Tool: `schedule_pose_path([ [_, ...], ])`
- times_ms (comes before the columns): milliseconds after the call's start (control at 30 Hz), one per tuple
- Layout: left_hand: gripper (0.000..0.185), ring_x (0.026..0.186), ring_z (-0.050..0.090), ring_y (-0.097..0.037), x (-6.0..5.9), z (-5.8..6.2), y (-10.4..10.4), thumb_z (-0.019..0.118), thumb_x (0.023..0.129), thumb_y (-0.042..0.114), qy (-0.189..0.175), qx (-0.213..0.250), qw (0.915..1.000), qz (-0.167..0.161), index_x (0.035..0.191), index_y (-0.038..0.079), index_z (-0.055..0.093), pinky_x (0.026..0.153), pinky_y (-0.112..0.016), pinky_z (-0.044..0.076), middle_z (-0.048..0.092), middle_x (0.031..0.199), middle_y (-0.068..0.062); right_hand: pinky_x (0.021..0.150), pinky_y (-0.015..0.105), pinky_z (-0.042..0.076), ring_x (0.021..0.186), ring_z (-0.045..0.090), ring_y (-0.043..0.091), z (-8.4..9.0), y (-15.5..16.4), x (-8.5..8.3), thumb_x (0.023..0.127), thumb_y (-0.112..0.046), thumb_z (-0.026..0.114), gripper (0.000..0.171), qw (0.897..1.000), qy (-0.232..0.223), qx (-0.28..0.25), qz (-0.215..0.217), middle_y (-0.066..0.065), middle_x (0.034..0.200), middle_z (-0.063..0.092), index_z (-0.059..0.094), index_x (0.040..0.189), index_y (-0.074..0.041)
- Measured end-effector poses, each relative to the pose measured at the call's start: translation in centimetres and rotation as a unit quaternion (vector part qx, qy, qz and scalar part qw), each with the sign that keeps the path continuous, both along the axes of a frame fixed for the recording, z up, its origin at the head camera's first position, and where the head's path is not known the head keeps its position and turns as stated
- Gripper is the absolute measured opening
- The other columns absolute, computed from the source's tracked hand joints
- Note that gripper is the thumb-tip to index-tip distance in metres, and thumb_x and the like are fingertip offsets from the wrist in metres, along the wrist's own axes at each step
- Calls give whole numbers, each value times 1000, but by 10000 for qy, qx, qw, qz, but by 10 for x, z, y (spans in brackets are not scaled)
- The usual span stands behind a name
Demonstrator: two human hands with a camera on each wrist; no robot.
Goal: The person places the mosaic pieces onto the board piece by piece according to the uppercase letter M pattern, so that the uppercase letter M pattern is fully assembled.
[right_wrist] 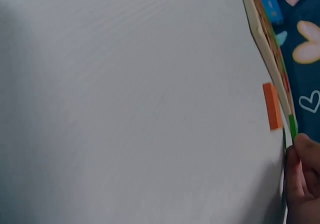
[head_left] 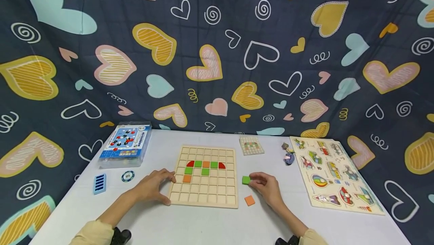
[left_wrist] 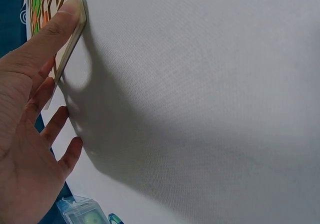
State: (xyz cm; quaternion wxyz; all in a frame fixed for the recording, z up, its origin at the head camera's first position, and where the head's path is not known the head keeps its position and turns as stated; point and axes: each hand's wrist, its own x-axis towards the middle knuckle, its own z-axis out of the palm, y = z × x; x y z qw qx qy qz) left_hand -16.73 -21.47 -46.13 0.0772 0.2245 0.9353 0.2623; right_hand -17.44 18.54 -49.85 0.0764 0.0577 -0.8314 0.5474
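Two hands working: the right hand (head_left: pixel 268 187) pinches a green tile (head_left: pixel 246 180) just right of the wooden grid board (head_left: pixel 203 196); the left hand (head_left: pixel 154 186), fingers spread, braces its left edge. An orange tile (head_left: pixel 249 200) lies beside the right hand.

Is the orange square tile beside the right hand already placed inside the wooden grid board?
No, the orange square tile lies on the white table, outside the wooden grid board.

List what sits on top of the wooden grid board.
On the grid board: two red quarter-circles, four green squares, two orange squares. The left hand covers part of its left edge.
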Motion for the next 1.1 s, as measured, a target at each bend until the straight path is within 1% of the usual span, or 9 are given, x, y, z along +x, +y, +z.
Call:
schedule_pose_path([
  [67,56,114,49,-38,0,0,0,89,59,35,-1,5,10000,-3,104,19,61,92,-59,43,56,131,-11,69,20,55,77,69,19,1,-4,-1,77,8,73,21,9999,-78,-113,-74,17,94,71,69,97,4],
  [200,56,114,49,-38,1,0,1,89,59,35,2,5,10000,3,104,19,61,91,-59,42,56,132,-10,71,20,55,81,70,23,3,-10,-4,77,7,73,21,9996,-125,-237,-71,18,96,71,69,98,5],
  [467,57,114,50,-38,0,-1,1,89,58,36,3,-33,10000,0,105,19,61,90,-59,43,55,132,-10,69,19,55,80,69,21,1,-23,-14,78,6,73,21,9992,-163,-354,52,17,95,71,69,99,5],
  [600,57,114,49,-38,-1,-2,0,89,58,36,-2,-50,10000,18,105,19,60,90,-59,43,55,132,-10,69,20,55,79,70,22,3,-31,-19,78,7,72,21,9995,-135,-268,116,17,94,71,69,98,4],
  [800,57,116,48,-37,1,-3,0,89,58,35,-153,-74,9997,154,105,21,61,92,-60,41,55,133,-9,70,25,57,79,70,24,6,-41,-23,77,8,72,20,9998,-68,-39,209,17,94,71,70,96,4],
  [900,56,117,48,-37,0,-2,1,90,58,34,-212,-90,9995,193,104,22,61,93,-60,41,55,133,-9,69,25,56,78,69,24,6,-45,-25,77,8,73,19,9997,-47,91,219,16,93,72,71,95,3],
  [1100,56,118,48,-38,-2,-1,1,90,57,33,-168,-148,9995,204,104,22,62,94,-60,41,55,135,-9,68,26,56,78,69,22,9,-52,-29,78,5,73,18,9993,57,278,239,13,92,72,71,95,2],
])
